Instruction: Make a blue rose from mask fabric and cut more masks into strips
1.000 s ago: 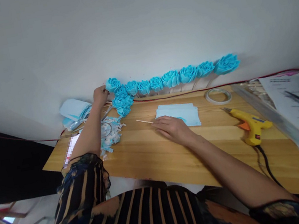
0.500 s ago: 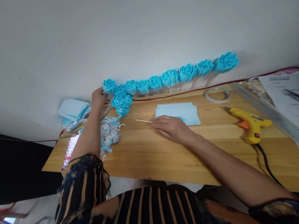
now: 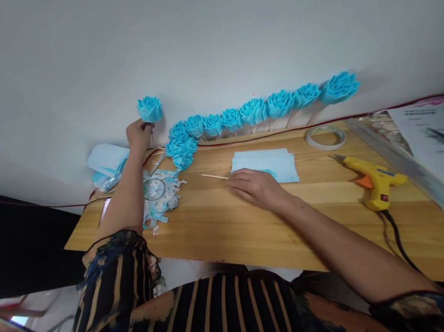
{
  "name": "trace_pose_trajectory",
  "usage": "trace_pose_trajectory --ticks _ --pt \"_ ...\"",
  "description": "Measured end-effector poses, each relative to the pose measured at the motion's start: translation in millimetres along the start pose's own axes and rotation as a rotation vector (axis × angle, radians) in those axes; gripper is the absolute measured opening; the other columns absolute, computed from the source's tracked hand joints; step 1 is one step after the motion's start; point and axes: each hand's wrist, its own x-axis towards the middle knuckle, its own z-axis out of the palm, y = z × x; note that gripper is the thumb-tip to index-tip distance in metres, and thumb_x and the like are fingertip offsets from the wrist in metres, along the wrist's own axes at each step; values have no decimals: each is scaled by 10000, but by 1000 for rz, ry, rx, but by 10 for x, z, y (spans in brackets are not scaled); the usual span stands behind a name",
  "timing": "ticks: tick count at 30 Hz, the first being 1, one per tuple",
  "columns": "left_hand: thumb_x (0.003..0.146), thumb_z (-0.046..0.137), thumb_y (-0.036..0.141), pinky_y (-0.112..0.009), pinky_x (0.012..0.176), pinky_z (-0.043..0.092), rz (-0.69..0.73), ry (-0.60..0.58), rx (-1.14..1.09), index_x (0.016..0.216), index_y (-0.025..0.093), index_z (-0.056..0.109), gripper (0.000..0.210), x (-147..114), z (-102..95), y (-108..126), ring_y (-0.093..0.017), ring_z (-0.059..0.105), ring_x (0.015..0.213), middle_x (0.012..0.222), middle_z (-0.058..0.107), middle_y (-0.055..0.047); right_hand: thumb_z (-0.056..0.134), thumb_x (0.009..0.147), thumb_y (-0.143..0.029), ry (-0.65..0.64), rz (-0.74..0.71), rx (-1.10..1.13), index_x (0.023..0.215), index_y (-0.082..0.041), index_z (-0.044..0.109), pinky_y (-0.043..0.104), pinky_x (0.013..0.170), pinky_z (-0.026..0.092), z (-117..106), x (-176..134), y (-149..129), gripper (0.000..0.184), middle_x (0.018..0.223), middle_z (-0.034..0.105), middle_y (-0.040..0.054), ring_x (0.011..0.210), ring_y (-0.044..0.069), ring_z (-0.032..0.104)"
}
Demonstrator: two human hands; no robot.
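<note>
Blue paper rose held up against the wall

The left hand (image 3: 138, 133) grips a blue paper rose (image 3: 150, 109) by its thin stem, bloom upward, stem roughly vertical, above the wooden table (image 3: 224, 228). The right hand (image 3: 255, 187) lies flat, fingers loosely open, touching a folded pale-blue mask (image 3: 267, 162) beside a slim wooden stick (image 3: 214, 176).

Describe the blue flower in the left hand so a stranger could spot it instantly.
Along the white wall behind the wooden table runs a row of blue paper roses. At its left end, the left hand holds one rose raised, apart from the others.
</note>
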Motion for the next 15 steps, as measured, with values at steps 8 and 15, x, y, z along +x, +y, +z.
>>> trace_pose_trajectory --ticks 8,15 --pt "732 521 271 -301 734 492 -65 -22 2 799 160 717 235 -124 45 9 -199 663 703 686 704 -43 499 1016 -266 -25 28 23 1183 -208 719 384 851 608 -5 8 -21 282 1066 785 81 1089 241 703" --pt "749 545 278 -298 704 476 -48 -57 37 779 162 706 200 -162 45 64 -197 645 679 665 681 -38 508 1013 -263 -36 35 21 1187 -219 718 364 838 602 -4 4 -27 276 1068 784 77 1091 234 702"
